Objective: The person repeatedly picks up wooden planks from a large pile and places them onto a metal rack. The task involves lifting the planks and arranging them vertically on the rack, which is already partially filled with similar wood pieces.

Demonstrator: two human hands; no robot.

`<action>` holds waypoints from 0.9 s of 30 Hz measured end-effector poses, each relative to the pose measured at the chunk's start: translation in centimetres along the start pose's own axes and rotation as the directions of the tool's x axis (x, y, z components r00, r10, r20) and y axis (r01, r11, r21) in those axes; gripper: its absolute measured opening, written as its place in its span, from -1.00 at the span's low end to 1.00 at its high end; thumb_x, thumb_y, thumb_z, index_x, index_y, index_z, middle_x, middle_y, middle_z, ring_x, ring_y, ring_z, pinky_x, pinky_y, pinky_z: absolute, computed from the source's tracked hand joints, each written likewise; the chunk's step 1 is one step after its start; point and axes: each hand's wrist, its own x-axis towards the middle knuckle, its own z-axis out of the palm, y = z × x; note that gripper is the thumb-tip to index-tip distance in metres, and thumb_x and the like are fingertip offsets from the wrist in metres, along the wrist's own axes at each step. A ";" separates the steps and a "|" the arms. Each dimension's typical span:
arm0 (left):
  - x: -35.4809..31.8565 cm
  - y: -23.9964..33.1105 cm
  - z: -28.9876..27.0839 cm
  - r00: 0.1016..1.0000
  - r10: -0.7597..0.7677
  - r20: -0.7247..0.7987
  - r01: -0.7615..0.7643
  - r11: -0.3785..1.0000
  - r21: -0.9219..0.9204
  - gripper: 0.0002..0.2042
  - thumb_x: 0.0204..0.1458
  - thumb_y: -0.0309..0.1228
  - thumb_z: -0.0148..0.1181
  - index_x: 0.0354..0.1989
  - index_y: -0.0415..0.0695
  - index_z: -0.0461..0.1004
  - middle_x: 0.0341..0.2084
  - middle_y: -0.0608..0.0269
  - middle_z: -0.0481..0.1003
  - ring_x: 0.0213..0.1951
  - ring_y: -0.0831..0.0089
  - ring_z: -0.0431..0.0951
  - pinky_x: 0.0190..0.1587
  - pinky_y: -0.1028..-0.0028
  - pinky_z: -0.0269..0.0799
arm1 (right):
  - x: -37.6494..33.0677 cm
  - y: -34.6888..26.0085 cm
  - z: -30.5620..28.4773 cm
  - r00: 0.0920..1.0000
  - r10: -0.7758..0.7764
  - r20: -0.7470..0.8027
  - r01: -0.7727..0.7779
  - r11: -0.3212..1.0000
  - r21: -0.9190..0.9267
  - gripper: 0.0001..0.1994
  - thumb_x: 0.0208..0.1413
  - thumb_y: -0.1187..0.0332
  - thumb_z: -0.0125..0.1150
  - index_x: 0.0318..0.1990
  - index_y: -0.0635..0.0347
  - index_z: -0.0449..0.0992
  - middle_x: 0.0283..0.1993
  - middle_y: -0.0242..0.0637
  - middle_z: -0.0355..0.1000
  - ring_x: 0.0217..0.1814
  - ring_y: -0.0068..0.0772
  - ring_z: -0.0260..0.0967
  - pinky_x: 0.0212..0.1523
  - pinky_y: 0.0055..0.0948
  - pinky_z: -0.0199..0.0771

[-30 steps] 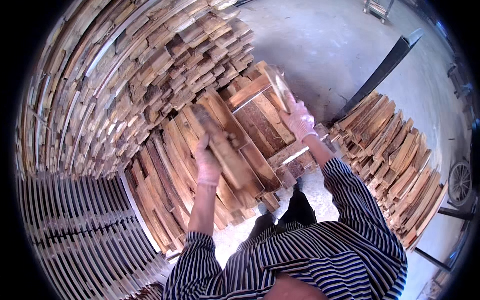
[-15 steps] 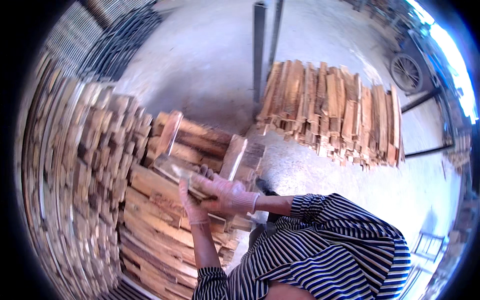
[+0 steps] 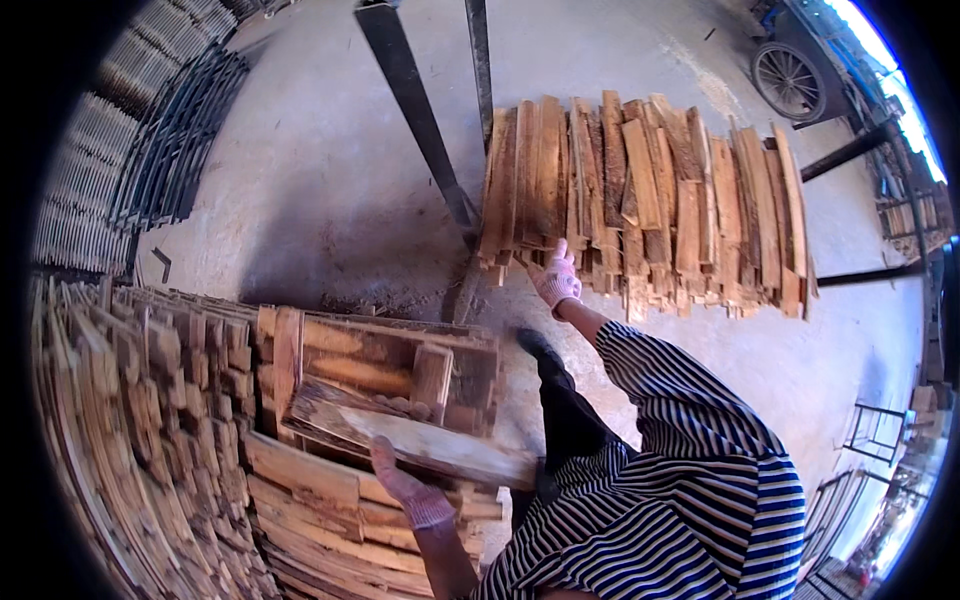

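Observation:
Both my hands wear pale pinkish knitted gloves. My left hand [image 3: 408, 490] grips the near edge of a rough wooden board [image 3: 440, 442] with a pale face, its thumb side over the edge; the fingers beneath are hidden. The board slants across the front of a wooden box frame [image 3: 470, 345], above stacked planks [image 3: 310, 478]. Stretched out to the right, my right hand [image 3: 556, 280] has its fingers apart at the near left end of a pile of rough planks [image 3: 640, 180]. Its fingertips meet the plank ends, and no piece is held in it.
A tall stack of thin wood strips [image 3: 130, 420] stands at left. Dark metal posts [image 3: 410, 100] rise beyond the box, left of the plank pile. Dark bars [image 3: 185, 140] lie at the far left. A spoked wheel [image 3: 790, 80] and a small metal frame [image 3: 873, 432] are at right.
My right hand has left my left hand and reached right to the plank pile. My left hand has moved slightly nearer to me, at the board's edge. The view has shifted.

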 end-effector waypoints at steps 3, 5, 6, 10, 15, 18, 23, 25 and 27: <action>2.2 -3.5 3.3 0.999 0.021 -0.031 -0.019 0.999 0.049 -0.44 0.21 -0.15 0.11 0.33 -0.19 0.35 0.25 0.10 0.37 0.26 0.13 0.37 0.32 0.12 0.30 | 6.9 -3.7 2.4 0.996 0.065 -0.054 -0.070 0.993 -0.096 0.14 0.03 -0.15 0.42 0.58 0.08 -0.21 0.58 0.20 -0.10 0.58 0.23 -0.02 0.42 0.03 0.23; 3.3 -4.2 5.1 0.996 0.039 0.076 -0.043 0.998 0.053 -0.43 0.15 -0.12 0.17 0.27 -0.18 0.39 0.17 0.10 0.43 0.18 0.11 0.42 0.26 0.09 0.36 | 12.0 -5.2 3.8 0.989 0.130 -0.074 -0.138 0.985 -0.101 0.22 -0.04 -0.22 0.45 0.60 0.02 -0.27 0.63 0.23 -0.28 0.66 0.27 -0.26 0.49 0.11 0.07; 4.0 -4.6 5.7 0.992 0.053 0.117 -0.059 0.997 0.047 -0.43 0.12 -0.10 0.21 0.25 -0.17 0.42 0.14 0.10 0.46 0.14 0.09 0.45 0.23 0.08 0.38 | 14.0 -6.3 4.2 0.983 0.184 -0.013 -0.184 0.971 -0.150 0.28 -0.08 -0.24 0.48 0.61 -0.05 -0.34 0.64 0.24 -0.33 0.66 0.28 -0.26 0.47 0.17 0.08; 2.6 1.6 10.0 0.969 0.247 0.009 -0.225 0.864 0.451 -0.13 0.05 0.25 0.24 0.36 -0.20 0.30 0.15 0.03 0.43 0.15 0.12 0.42 0.24 0.17 0.33 | 19.0 -7.8 5.3 0.913 0.409 -0.014 -0.401 0.887 -0.230 0.36 -0.15 -0.21 0.55 0.60 -0.12 -0.42 0.64 0.20 -0.29 0.63 0.32 -0.20 0.41 0.24 0.17; 4.7 7.8 5.0 0.976 0.201 -0.089 -0.098 0.758 0.645 -0.17 0.16 0.19 0.15 0.43 -0.20 0.20 0.25 0.02 0.36 0.25 0.13 0.38 0.34 0.17 0.26 | 21.0 -5.4 5.0 0.939 0.333 -0.087 -0.344 0.916 -0.205 0.30 -0.18 -0.07 0.60 0.59 -0.14 -0.31 0.49 0.17 0.00 0.47 0.26 0.11 0.20 0.18 0.45; 5.0 7.0 7.9 0.977 0.211 -0.032 -0.141 0.749 0.648 -0.21 0.18 0.14 0.16 0.43 -0.19 0.20 0.24 0.04 0.37 0.25 0.14 0.38 0.35 0.16 0.24 | 21.8 -4.8 2.9 0.933 0.359 0.001 -0.356 0.926 -0.125 0.22 -0.15 0.04 0.58 0.58 -0.20 -0.24 0.39 0.12 0.08 0.42 0.22 0.16 0.14 0.18 0.49; 5.3 3.1 12.4 0.972 0.125 0.197 -0.216 0.802 0.557 -0.26 0.22 0.06 0.18 0.43 -0.17 0.20 0.22 0.09 0.38 0.25 0.15 0.37 0.36 0.14 0.21 | 21.6 -4.9 -1.7 0.924 0.288 0.253 -0.299 0.954 0.007 0.26 -0.12 0.04 0.54 0.60 -0.07 -0.33 0.37 0.16 0.26 0.37 0.11 0.32 0.20 -0.06 0.49; 6.4 0.1 15.2 0.929 0.018 0.371 -0.206 0.856 0.475 -0.29 0.23 0.03 0.19 0.43 -0.17 0.20 0.22 0.11 0.39 0.25 0.16 0.37 0.37 0.14 0.20 | 21.7 -3.6 -3.9 0.944 0.195 0.266 -0.219 0.974 0.065 0.29 -0.13 -0.03 0.50 0.59 0.10 -0.38 0.27 0.18 0.42 0.27 0.06 0.47 0.24 -0.22 0.45; 8.3 -4.3 18.6 0.815 -0.125 0.566 -0.124 0.916 0.381 -0.31 0.25 0.00 0.19 0.43 -0.16 0.20 0.21 0.13 0.39 0.25 0.17 0.37 0.38 0.13 0.19 | 21.8 -2.3 -7.0 0.887 0.115 0.447 -0.293 0.889 0.352 0.28 -0.15 -0.05 0.50 0.60 0.07 -0.34 0.27 0.14 0.42 0.17 0.03 0.51 0.14 -0.17 0.51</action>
